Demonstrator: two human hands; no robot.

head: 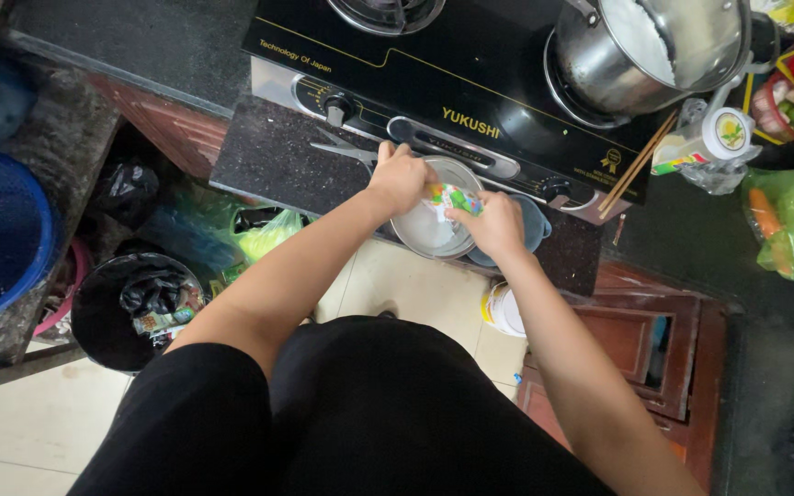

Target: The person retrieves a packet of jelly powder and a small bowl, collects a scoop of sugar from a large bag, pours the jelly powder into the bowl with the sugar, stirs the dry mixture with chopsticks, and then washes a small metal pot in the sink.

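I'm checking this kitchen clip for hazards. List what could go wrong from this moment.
1. Both hands, left hand and right hand, grip a small colourful packet over a metal bowl; a sudden tear could scatter its contents past the rim.
2. The bowl sits at the counter edge, so a push might tip it to the floor.
3. Scissors lie beside the left hand and could get knocked.

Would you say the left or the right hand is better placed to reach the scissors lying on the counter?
Probably the left hand: it is right beside the scissors. The right hand sits farther away, both hands gripping the colourful packet over the metal bowl.
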